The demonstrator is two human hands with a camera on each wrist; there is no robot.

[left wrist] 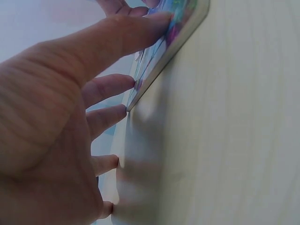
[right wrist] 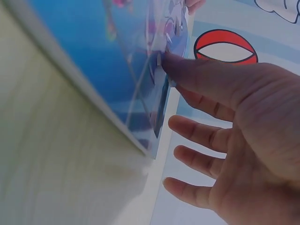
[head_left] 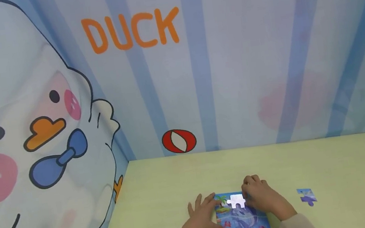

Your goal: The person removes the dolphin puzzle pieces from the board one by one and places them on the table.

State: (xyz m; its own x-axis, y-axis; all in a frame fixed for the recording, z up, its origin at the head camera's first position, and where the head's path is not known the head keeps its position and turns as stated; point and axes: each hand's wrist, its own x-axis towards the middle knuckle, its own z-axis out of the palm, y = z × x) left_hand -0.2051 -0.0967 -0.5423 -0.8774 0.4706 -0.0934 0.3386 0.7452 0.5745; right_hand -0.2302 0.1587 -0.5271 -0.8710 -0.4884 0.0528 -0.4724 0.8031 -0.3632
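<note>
A jigsaw puzzle [head_left: 228, 225] with a colourful sea picture lies in its flat frame near the front of the table. My left hand [head_left: 200, 219] steadies its left side with spread fingers; in the left wrist view the thumb [left wrist: 154, 26] presses on the picture's edge. At the puzzle's top, a shiny puzzle piece [head_left: 237, 201] reflects white light. My right hand [head_left: 261, 196] pinches this piece at its right side between thumb and index finger, the other fingers loosely bent. In the right wrist view the thumb [right wrist: 201, 75] covers much of the piece.
Another puzzle piece [head_left: 307, 197], purple and blue, lies on the pale yellow table [head_left: 342, 170] to the right of my right hand. A striped cloth backdrop [head_left: 241, 63] with a printed duck [head_left: 87, 203] rises behind and along the left.
</note>
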